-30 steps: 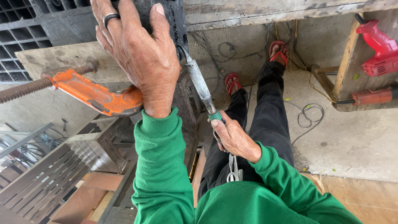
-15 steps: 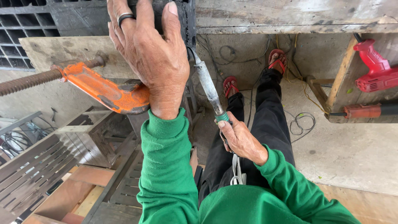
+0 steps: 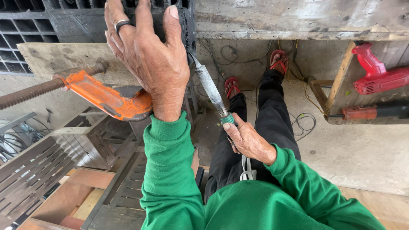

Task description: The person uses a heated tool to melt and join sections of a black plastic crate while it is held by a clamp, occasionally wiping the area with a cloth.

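Observation:
My left hand (image 3: pixel 149 59), with a ring on one finger, presses flat on a black plastic grid crate (image 3: pixel 76 19) on the bench, fingers spread. My right hand (image 3: pixel 247 140) grips the green handle of a soldering iron (image 3: pixel 211 89). Its grey metal shaft points up and left, and its tip meets the crate's edge just right of my left thumb. Both arms wear green sleeves. An orange clamp (image 3: pixel 106 98) on a threaded rod sits just below my left wrist.
A worn wooden bench top (image 3: pixel 298 19) runs along the top. Red power tools (image 3: pixel 379 76) lie on a wooden shelf at right. Grey slatted plastic panels (image 3: pixel 38 170) and a wooden box fill the lower left. Cables lie on the concrete floor by my red sandals (image 3: pixel 232 85).
The view has shifted slightly; my left hand has slid a little to the right on the crate. My right hand still holds the iron against the crate's edge.

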